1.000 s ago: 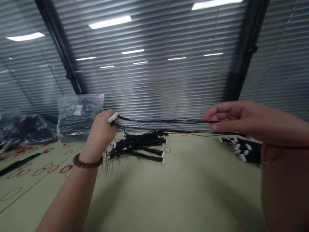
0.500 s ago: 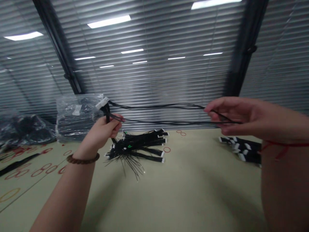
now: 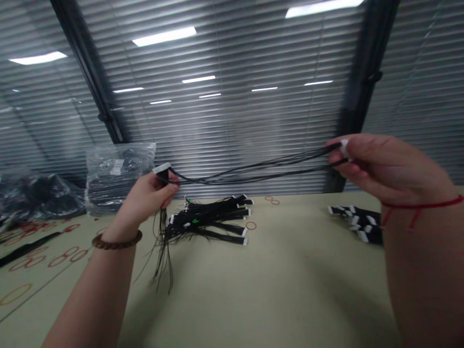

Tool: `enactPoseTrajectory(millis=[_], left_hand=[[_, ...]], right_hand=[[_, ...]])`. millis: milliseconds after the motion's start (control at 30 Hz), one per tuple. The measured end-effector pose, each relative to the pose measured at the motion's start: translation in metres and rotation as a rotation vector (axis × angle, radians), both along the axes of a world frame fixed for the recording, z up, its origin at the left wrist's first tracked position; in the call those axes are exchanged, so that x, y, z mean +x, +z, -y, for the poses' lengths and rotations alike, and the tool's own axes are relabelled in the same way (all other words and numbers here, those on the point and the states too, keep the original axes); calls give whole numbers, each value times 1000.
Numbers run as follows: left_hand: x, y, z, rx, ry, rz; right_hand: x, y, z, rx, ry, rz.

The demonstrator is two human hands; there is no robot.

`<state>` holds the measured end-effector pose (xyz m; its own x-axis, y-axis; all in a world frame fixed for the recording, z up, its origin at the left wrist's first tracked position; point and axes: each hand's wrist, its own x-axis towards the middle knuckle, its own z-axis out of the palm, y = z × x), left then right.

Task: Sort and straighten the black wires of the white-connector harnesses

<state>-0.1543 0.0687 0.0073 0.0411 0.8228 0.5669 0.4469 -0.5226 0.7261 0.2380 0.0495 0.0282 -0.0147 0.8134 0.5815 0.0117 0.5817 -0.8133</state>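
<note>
Our right hand (image 3: 398, 166) is gripping, thumb and fingers closing on the white right connector (image 3: 344, 149), and that is what is changing: the connector is now showing at the fingertips, where wires were running into the palm. We are now holding the cable (image 3: 253, 169) near both ends, so its 2 strands of thin black wires are spanning the space between our hands above the table (image 3: 282, 285), sagging slightly toward the left. Our left hand (image 3: 143, 200) is closing around the black part just under the white left connector (image 3: 161, 168), which is sitting above its fingers. Loose wires (image 3: 165, 256) are hanging below that hand; we cannot tell whether they are belonging to the same cable. Beneath the span, the left pile (image 3: 213, 212) is lying with white ends pointing mostly right, while the right pile (image 3: 357, 223) is resting near our right forearm. A red ring (image 3: 251, 225) is lying just beside the left pile, and a clear bag (image 3: 119, 179) is standing behind our left hand.
</note>
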Motion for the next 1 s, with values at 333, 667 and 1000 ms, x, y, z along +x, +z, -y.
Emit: enactPoseTrajectory(millis=[333,667,1000], left_hand=[[49,-1,43,82,-281,-39],[107,-24,66,236,-449,-218],[107,-18,74,61,-497,-315]], right_hand=[[-36,-5,15,175,119,68],[-103,-18,41,349,155,578],[-109,-20,42,344,170,555]])
